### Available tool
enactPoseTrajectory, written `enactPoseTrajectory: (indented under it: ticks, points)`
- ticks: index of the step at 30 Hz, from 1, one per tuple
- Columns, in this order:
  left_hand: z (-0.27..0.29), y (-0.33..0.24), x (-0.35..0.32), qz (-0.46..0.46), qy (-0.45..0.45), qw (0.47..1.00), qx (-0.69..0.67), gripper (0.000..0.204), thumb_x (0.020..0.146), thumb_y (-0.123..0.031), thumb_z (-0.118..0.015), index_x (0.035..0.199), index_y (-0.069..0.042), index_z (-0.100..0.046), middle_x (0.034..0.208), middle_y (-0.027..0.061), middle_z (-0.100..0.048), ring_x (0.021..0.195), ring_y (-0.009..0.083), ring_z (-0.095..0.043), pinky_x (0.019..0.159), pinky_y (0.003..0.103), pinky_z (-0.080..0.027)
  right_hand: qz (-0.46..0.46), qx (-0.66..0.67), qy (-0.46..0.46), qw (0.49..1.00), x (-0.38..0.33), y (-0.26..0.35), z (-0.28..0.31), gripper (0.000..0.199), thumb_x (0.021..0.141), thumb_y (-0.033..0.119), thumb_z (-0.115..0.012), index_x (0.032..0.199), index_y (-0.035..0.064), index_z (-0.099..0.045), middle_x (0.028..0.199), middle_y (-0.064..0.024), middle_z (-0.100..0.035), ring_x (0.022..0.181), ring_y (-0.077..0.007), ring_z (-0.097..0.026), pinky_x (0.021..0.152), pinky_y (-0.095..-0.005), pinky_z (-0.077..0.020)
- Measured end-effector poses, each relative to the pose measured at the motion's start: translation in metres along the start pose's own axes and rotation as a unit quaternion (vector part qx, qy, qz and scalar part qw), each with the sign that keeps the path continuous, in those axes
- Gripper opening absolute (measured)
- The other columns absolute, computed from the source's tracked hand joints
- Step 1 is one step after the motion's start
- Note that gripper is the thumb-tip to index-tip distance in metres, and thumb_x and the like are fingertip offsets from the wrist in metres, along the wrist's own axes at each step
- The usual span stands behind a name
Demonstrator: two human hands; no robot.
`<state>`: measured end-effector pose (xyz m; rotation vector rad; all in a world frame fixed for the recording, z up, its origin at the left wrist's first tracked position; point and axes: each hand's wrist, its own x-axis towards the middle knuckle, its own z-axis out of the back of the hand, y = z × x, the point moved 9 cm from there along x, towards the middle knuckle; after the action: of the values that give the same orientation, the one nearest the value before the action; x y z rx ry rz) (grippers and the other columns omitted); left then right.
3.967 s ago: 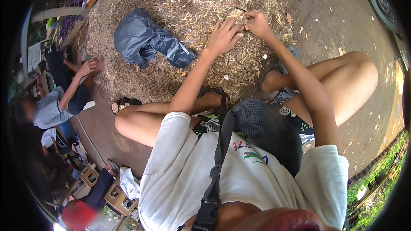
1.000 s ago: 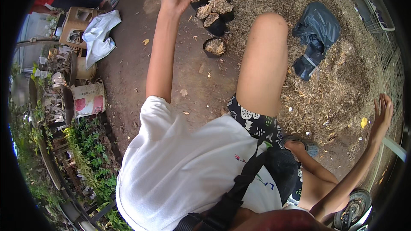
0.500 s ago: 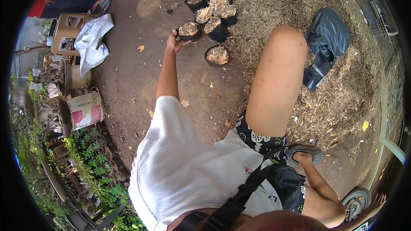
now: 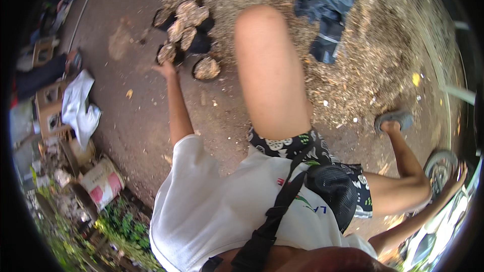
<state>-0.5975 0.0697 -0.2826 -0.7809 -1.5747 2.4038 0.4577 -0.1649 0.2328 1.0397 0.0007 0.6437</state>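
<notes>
Several black plant pots, packed with pale shredded plant matter, stand in a cluster on the ground ahead of me. My left hand is at the near edge of the leftmost pot; blur hides whether it touches. One finger sticks out to the left, and nothing shows in the palm. Just right of it, a separate filled pot sits nearest to me. Far to the right, my right hand is beside a small wheel, fingers stretched out and holding nothing visible.
Dry shredded plant matter spreads across the right side, with a dark plastic bag on it. At left are a white sack, brown crates, a paint bucket and green plants. My raised knee juts forward.
The view has swung, so the pots and bag appear farther left and higher. My left hand has shifted slightly around the leftmost pot's near side. My right hand has risen in the picture.
</notes>
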Motion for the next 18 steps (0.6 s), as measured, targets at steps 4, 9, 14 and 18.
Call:
enactPoseTrajectory:
  ticks: [4, 9, 14, 18]
  points:
    - [0.015, -0.077, -0.048, -0.125, -0.137, 0.964, 0.19, 0.072, 0.083, -0.032, -0.067, 0.14, -0.004, -0.033, 0.127, 0.0258, -0.051, 0.111, 0.0401, -0.053, 0.096, 0.045, -0.043, 0.048, -0.057, 0.055, 0.996, 0.033, -0.028, -0.025, 0.033, 0.092, 0.02, -0.059, 0.121, 0.0036, -0.055, 0.12, -0.0091, -0.057, 0.112, -0.0173, -0.054, 0.096, -0.0333, -0.0435]
    - [-0.112, -0.257, -0.17, -0.275, 0.292, 0.911, 0.095, 0.033, 0.092, -0.027, -0.057, 0.11, -0.001, -0.063, 0.096, 0.0071, -0.066, 0.091, 0.0155, -0.06, 0.08, 0.029, -0.046, 0.126, -0.068, 0.205, 0.968, 0.024, -0.004, -0.148, 0.026, 0.088, 0.019, -0.065, 0.107, 0.0004, -0.062, 0.091, -0.0054, -0.065, 0.084, -0.0117, -0.061, 0.083, -0.0259, -0.0458]
    - [-0.271, -0.333, -0.408, -0.472, 0.605, 0.612, 0.193, 0.036, 0.092, -0.036, -0.058, 0.113, -0.007, -0.062, 0.092, 0.0056, -0.063, 0.083, 0.0115, -0.057, 0.072, 0.026, -0.045, 0.127, -0.056, 0.389, 0.911, -0.037, 0.006, -0.289, 0.034, 0.094, 0.035, -0.055, 0.098, 0.0026, -0.065, 0.077, -0.0044, -0.064, 0.074, -0.0131, -0.06, 0.072, -0.0285, -0.0467]
    - [-0.352, -0.228, -0.524, -0.621, 0.56, 0.354, 0.418, 0.038, 0.089, -0.039, -0.058, 0.107, -0.006, -0.065, 0.093, 0.0171, -0.067, 0.088, 0.0285, -0.064, 0.079, 0.04, -0.049, 0.128, -0.103, 0.503, 0.848, -0.098, -0.008, -0.329, 0.035, 0.094, 0.035, -0.054, 0.085, 0.0026, -0.062, 0.069, -0.0046, -0.059, 0.065, -0.0134, -0.054, 0.064, -0.0312, -0.0445]
